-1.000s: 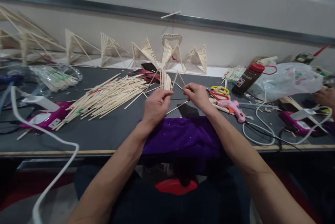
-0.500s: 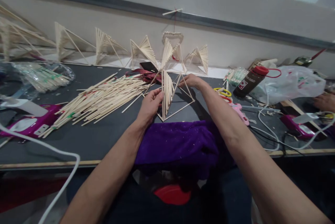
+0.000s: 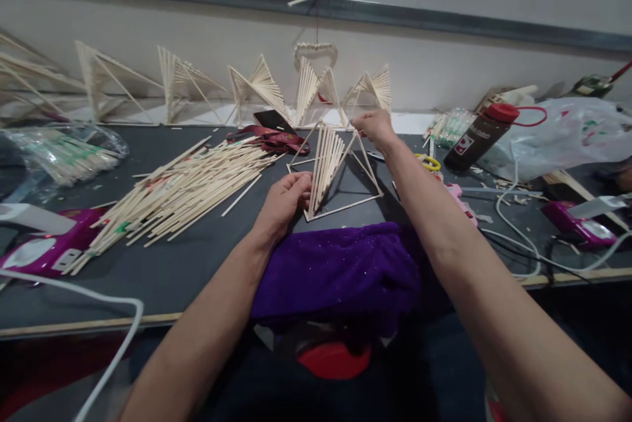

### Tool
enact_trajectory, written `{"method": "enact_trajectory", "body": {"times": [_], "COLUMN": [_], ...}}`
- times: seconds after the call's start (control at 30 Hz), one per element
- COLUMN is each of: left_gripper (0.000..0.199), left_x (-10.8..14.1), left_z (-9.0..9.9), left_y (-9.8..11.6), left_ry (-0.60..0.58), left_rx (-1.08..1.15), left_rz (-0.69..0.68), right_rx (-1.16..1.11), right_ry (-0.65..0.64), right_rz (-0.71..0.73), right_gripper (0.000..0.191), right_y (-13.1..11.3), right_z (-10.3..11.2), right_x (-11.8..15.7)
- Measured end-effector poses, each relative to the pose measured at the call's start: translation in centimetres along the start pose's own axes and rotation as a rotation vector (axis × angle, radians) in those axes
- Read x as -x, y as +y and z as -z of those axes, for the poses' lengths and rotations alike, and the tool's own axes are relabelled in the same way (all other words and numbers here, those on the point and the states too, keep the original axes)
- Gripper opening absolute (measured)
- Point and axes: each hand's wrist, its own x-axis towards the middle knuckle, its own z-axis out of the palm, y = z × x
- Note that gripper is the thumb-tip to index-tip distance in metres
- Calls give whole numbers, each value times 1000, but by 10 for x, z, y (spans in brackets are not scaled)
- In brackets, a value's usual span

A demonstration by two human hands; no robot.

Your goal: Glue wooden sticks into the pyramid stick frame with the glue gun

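Note:
In the middle of the table stands a wooden-stick model (image 3: pixel 326 162), a triangular frame with a fan of thin sticks rising along its left side. My left hand (image 3: pixel 288 199) is closed on the fan's lower left side, thumb toward me and the other fingers partly hidden. At the top right corner of the model, my right hand (image 3: pixel 374 128) pinches with thumb and forefinger. Whether a separate stick lies in that pinch is too small to make out. A purple cloth (image 3: pixel 336 270) lies at the table edge, just in front of the model.
Loose sticks (image 3: pixel 192 191) are heaped on the left, beside a purple glue-gun-like tool (image 3: pixel 54 237). Similar stick models (image 3: pixel 259 89) line the wall. To the right are a dark bottle (image 3: pixel 478 139), yellow-handled scissors (image 3: pixel 428 162), a plastic bag (image 3: pixel 582 126) and white cables (image 3: pixel 523 237).
My right hand has risen from the model's right side to its top corner. The left hand keeps its place on the fan. The camera view has shifted slightly.

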Motion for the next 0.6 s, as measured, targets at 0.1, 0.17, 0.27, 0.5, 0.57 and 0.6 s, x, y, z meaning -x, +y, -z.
{"method": "enact_trajectory", "body": {"times": [0.1, 0.17, 0.27, 0.5, 0.57, 0.6], "left_gripper": [42, 42, 41, 35, 34, 33], "left_x": [2, 3, 2, 1, 0, 0], "left_z": [0, 0, 1, 0, 0, 0], "left_y": [1, 2, 2, 0, 0, -1], "left_ry": [-3, -25, -40, -38, -29, -24], "left_rx": [-18, -16, -12, -36, -47, -51], "left_rz": [2, 5, 13, -8, -12, -14], "right_rx": [63, 110, 141, 155, 130, 98], "right_ry": [-8, 11, 77, 184, 235, 257], "right_rz": [78, 89, 74, 97, 107, 116], "right_gripper": [11, 12, 15, 15, 12, 12], "right_y": [-4, -8, -16, -26, -29, -32], "right_z": [-1, 2, 13, 44, 51, 55], "right_x": [0, -2, -8, -22, -22, -22]}}
